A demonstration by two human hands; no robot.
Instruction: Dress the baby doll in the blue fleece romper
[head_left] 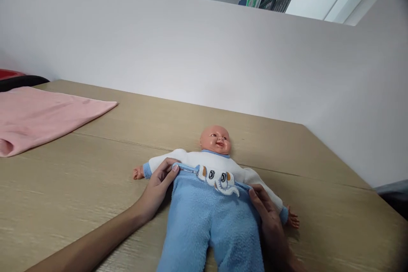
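A baby doll (216,139) lies on its back on the wooden table (95,170), head toward the wall. It wears a white top and blue fleece trousers (210,221) with an elephant patch (219,178) at the waist. My left hand (157,189) pinches the trousers' waistband at the doll's right side, just under its arm. My right hand (266,212) grips the waistband on the other side, fingers closed on the fabric beside the doll's other arm.
A pink cloth (38,117) lies at the table's far left, with a dark object (19,81) behind it. A white partition wall (204,51) runs along the table's back edge and right side.
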